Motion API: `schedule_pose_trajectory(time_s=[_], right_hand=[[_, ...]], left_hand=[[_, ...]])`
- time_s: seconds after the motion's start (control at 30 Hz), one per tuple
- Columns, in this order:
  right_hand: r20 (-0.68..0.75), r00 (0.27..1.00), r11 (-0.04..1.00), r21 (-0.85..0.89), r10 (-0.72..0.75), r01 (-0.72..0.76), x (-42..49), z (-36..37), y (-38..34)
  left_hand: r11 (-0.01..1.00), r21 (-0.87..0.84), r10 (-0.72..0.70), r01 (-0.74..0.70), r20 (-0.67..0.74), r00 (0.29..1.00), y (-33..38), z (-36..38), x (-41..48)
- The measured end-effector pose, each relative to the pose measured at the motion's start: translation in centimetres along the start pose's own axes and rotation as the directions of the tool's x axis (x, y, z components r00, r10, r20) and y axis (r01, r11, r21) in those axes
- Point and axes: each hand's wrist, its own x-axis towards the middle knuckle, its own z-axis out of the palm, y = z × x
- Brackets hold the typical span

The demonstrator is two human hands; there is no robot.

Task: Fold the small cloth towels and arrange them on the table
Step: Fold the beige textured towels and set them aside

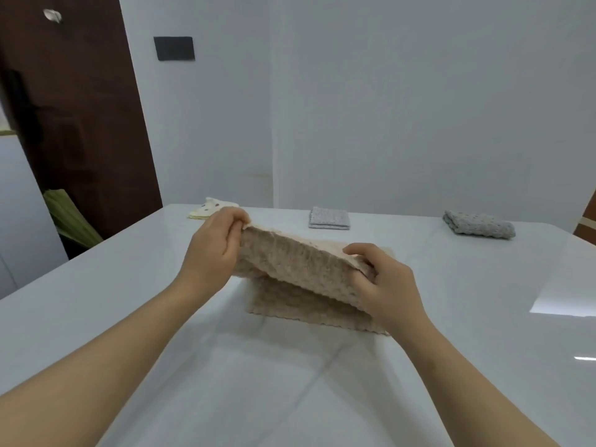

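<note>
Both hands hold one beige towel (300, 269) above the middle of the white bench (129, 317). The left hand (214, 241) is closed on the far left corner of the towel, with the cloth pinched between thumb and fingers. The right hand (385, 285) is closed on the right side of the same raised layer, with the fingers curled over the top edge and the thumb below. The upper layer of the towel is lifted and stretched between the two hands, and it slopes down from the left hand to the right hand. The lower part of the towel lies flat on the bench under the raised layer, with its near edge toward the person. The towel has a bumpy, dotted texture.

Along the far edge of the bench lie three other towels, well apart from each other. Near the far left corner is a cream towel (201, 212) with dark spots, partly hidden behind the left hand. At the middle of the far edge is a light grey towel (329, 218), folded into a neat square. Toward the far right corner is a darker grey towel (479, 224), folded into a thick rectangle. The bench surface is glossy and reflects light on its right side.
</note>
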Motion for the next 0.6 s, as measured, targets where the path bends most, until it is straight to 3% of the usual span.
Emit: schedule_pose_trajectory(time_s=[0.17, 0.33, 0.4, 0.53, 0.6], right_hand=[[0.183, 0.977, 0.994, -0.013, 0.107, -0.107, -2.2, -0.3, -0.3], [0.375, 0.906, 0.976, -0.162, 0.197, -0.146, -5.2, -0.9, -0.5], [0.401, 0.888, 0.971, -0.171, 0.224, -0.168, -6.2, -1.2, -0.6], [0.400, 0.892, 0.975, -0.148, 0.211, -0.164, -8.2, -1.7, -1.2], [0.500, 0.841, 0.978, -0.133, 0.209, -0.164, -9.2, -1.6, -1.6]], left_hand=[[0.998, 0.026, -0.060, 0.055, 0.281, 0.958, -0.7, -1.8, -3.7], [0.985, 0.163, -0.064, -0.055, 0.643, 0.764, -1.7, -3.3, -7.0], [0.976, 0.203, -0.087, -0.079, 0.695, 0.714, -1.9, -3.8, -8.0], [0.966, 0.255, -0.138, -0.045, 0.651, 0.747, -1.1, -5.0, -9.5], [0.964, 0.265, -0.150, -0.034, 0.644, 0.750, -0.7, -5.8, -10.3]])
